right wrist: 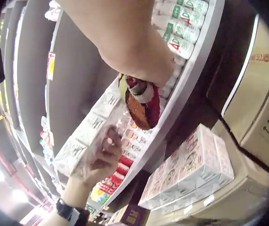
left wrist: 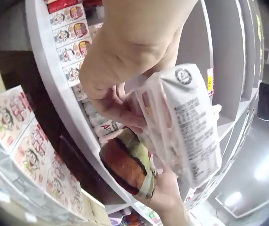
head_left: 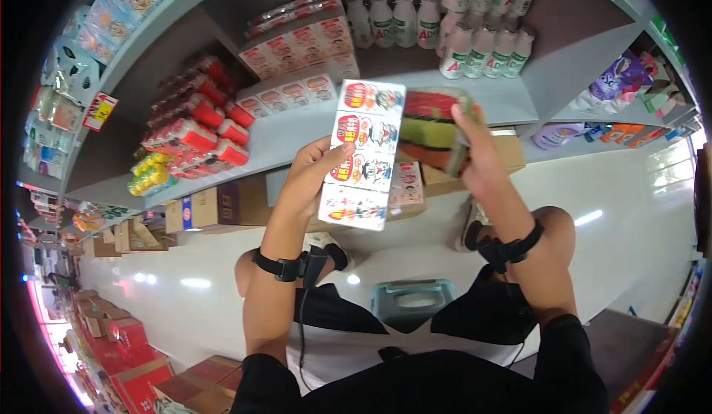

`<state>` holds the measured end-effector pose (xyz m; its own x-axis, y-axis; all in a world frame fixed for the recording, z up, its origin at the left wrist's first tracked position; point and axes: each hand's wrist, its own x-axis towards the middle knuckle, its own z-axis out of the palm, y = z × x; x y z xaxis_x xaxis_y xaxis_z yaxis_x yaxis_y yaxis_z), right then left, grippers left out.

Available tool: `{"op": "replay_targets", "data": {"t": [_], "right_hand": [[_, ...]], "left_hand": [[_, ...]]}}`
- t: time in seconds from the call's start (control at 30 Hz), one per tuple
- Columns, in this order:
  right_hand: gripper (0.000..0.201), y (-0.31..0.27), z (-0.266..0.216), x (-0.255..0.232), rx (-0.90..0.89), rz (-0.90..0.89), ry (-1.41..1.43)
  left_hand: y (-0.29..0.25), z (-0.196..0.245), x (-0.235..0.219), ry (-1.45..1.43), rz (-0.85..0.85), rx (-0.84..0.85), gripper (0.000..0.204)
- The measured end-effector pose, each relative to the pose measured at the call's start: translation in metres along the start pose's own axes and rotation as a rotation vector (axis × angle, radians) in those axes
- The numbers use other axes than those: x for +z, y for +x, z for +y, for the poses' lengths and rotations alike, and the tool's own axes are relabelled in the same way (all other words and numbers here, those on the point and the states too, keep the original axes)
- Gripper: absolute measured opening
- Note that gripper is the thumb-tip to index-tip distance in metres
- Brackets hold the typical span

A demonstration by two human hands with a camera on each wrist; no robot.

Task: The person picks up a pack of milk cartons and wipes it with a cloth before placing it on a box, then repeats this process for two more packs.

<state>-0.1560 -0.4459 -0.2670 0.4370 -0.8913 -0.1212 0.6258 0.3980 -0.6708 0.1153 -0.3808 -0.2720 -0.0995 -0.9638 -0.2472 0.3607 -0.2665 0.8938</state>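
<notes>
My left hand [head_left: 315, 173] grips a plastic-wrapped pack of milk cartons [head_left: 363, 154], white with red lettering and cartoon faces, thumb across its printed front. The pack is raised in front of the shelf; its grey-printed side [left wrist: 195, 136] shows in the left wrist view. Just right of it my right hand [head_left: 486, 158] holds a bunched cloth [head_left: 430, 133] striped in green, red, orange and black. The cloth is close beside the pack's right edge. In the right wrist view, the cloth [right wrist: 141, 106] hangs below the right hand, and the left fingers [right wrist: 108, 148] spread along the pack.
On the shelf [head_left: 289, 143] stand more carton packs [head_left: 297, 47], red bottle packs [head_left: 196, 128] and white bottles [head_left: 486, 50]. Under it are cardboard boxes [head_left: 245, 199] and another carton pack [right wrist: 188, 169]. A light-blue plastic stool [head_left: 412, 295] is beneath the person.
</notes>
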Motion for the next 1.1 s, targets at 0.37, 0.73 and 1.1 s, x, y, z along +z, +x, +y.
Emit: {"op": "replay_targets", "data": {"t": [0.37, 0.73, 1.1], "right_hand": [[0.043, 0.002, 0.033, -0.004, 0.113, 0.188, -0.239], [0.038, -0.011, 0.027, 0.024, -0.087, 0.147, -0.006], [0.043, -0.004, 0.04, 0.001, 0.046, 0.21, -0.14]], "left_hand": [[-0.004, -0.015, 0.016, 0.098, -0.144, -0.19, 0.038], [-0.015, -0.012, 0.055, -0.99, -0.173, 0.075, 0.087], [-0.003, -0.015, 0.031, -0.808, -0.223, 0.183, 0.088]]}}
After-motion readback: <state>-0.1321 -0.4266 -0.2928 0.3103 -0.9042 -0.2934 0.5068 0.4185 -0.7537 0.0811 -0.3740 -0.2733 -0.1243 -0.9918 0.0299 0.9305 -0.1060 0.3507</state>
